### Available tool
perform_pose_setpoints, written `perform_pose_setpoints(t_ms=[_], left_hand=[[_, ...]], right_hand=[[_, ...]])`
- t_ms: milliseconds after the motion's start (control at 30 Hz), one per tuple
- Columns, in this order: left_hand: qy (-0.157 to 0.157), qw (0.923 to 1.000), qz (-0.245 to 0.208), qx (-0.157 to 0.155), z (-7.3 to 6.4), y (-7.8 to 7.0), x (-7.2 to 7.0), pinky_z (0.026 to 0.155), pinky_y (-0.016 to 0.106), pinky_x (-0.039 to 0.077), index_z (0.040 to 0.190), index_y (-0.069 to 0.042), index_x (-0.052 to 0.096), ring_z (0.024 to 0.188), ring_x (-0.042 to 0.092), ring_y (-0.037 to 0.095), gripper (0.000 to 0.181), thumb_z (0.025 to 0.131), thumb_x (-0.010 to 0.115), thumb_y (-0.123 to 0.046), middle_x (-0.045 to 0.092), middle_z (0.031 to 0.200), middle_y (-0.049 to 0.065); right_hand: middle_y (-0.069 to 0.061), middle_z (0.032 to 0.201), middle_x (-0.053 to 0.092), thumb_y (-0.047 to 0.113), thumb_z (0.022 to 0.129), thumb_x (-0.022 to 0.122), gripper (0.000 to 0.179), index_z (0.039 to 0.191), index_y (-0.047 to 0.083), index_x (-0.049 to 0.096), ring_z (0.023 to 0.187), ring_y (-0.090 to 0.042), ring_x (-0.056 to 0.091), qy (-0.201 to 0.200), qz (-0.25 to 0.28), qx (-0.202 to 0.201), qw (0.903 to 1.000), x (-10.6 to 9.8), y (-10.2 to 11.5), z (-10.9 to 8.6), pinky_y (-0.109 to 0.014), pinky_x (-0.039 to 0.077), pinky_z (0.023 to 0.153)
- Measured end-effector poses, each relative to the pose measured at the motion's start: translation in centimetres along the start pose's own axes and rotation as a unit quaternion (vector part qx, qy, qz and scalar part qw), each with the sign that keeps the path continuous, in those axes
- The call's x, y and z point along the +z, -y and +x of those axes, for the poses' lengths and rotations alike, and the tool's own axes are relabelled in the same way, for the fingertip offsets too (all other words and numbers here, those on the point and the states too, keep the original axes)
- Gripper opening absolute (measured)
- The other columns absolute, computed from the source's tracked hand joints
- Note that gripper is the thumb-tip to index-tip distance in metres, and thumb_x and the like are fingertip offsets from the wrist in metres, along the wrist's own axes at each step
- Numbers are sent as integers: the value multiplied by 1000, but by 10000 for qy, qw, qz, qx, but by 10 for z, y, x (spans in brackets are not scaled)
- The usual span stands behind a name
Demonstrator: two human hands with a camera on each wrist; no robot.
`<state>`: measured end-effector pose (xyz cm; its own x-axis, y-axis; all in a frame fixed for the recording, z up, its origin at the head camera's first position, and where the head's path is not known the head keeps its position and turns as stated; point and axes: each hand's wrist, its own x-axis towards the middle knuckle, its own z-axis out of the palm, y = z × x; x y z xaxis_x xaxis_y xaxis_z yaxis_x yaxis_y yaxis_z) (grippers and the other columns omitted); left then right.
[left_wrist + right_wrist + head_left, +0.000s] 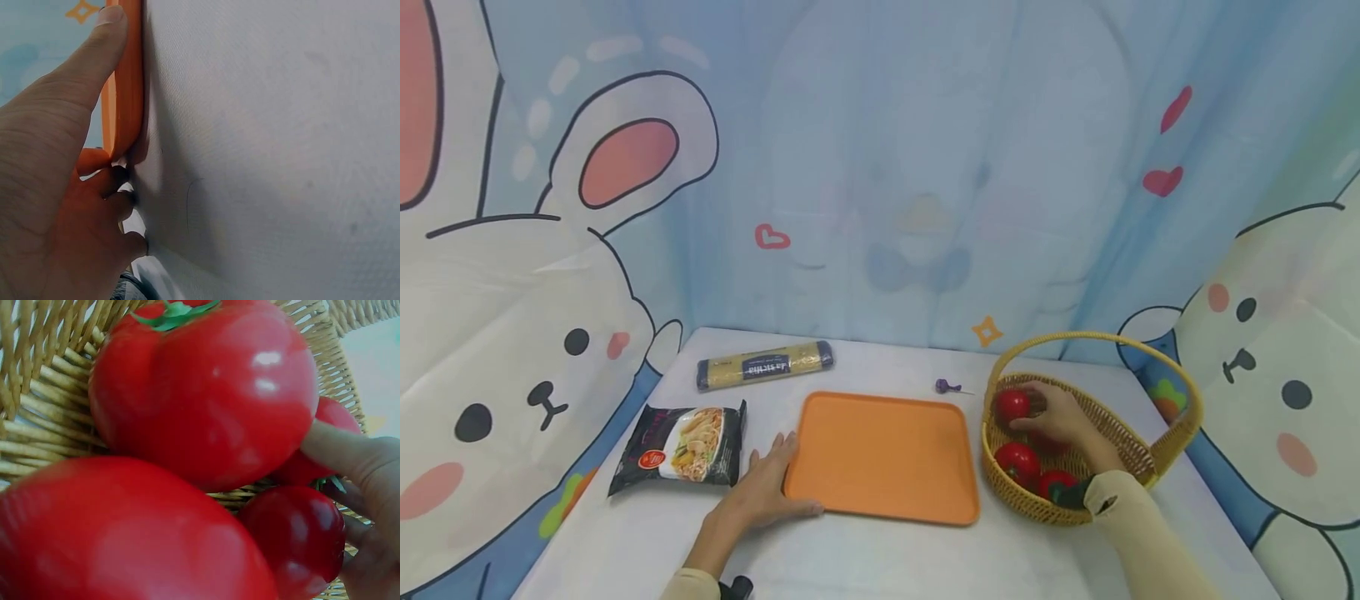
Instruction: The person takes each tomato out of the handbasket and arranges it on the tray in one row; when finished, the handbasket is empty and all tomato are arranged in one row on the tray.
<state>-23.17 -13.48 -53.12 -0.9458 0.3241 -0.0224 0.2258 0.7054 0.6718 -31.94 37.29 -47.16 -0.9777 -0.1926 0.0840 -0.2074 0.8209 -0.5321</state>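
Red tomatoes (1017,463), plain orange tray (883,458)

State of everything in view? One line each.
Orange tray: face up on the table
Basket: upright, handle raised
Held tomato: inside basket, in right hand
Other tomatoes: resting in basket
Left hand: fingers spread, at tray's near left corner
Right hand: fingers around a tomato
Noodle packet: lying flat
Pasta pack: lying lengthwise
Small purple item: lying down, too small to identify
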Motion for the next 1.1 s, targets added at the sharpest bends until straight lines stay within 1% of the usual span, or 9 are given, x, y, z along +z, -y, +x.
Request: perform_pose_setpoints(t_ms=[167,267,433,600,667,867,967,1100], left_hand=[[5,10000,-3,50,-2,-1,-1,131,71,3,167,6,28,163,18,47,128,76,96,-54,27,173,28],[-33,10000,-17,77,-4,0,-1,130,73,3,166,7,29,163,19,48,128,76,97,-53,27,173,29],[-42,10000,-11,54,-6,-1,-2,130,73,3,166,6,29,163,19,48,128,76,97,-53,28,173,29],[75,10000,-45,-36,-4,-2,-2,132,69,1,168,5,26,163,17,47,129,77,96,-53,25,173,30],[99,9999,-69,-49,-3,-2,-3,132,69,1,168,5,26,164,17,47,129,77,96,-53,24,173,30],[76,9999,-90,-51,0,-2,-2,133,68,0,168,5,26,164,16,47,129,77,96,-53,24,173,30],[94,9999,-99,-69,0,-1,-1,133,67,-1,168,5,25,164,16,46,129,77,96,-53,23,174,31],[124,9998,-93,-107,0,0,-1,133,67,0,168,4,25,164,16,46,129,78,95,-54,22,174,31]], right_hand=[[-30,127,71,26,86,93,69,138,-8,63,119,-49,68,-161,-14,86,9998,-1,0,1,-65,59,100],[-29,128,71,31,88,92,71,141,-6,62,119,-47,68,-220,85,204,9995,-4,1,1,-65,59,99],[-30,129,70,34,91,89,74,145,-6,59,116,-47,70,-355,317,246,9986,-11,8,-3,-64,62,95],[-31,135,68,36,93,87,74,149,-3,58,118,-48,70,-544,473,82,9974,-19,18,-16,-63,63,95],[-30,136,68,36,94,87,74,150,-2,57,118,-48,69,-625,440,-22,9971,-21,22,-21,-62,63,95],[-30,136,67,40,93,87,81,154,-1,52,119,-48,67,-853,236,-221,9958,-26,38,-38,-65,62,94],[-28,134,69,40,93,87,79,153,-1,56,117,-47,67,-886,144,-377,9952,-28,49,-45,-66,62,94],[-25,129,73,37,92,88,72,148,0,62,112,-45,71,-954,10,-711,9929,-29,67,-54,-65,64,90]])
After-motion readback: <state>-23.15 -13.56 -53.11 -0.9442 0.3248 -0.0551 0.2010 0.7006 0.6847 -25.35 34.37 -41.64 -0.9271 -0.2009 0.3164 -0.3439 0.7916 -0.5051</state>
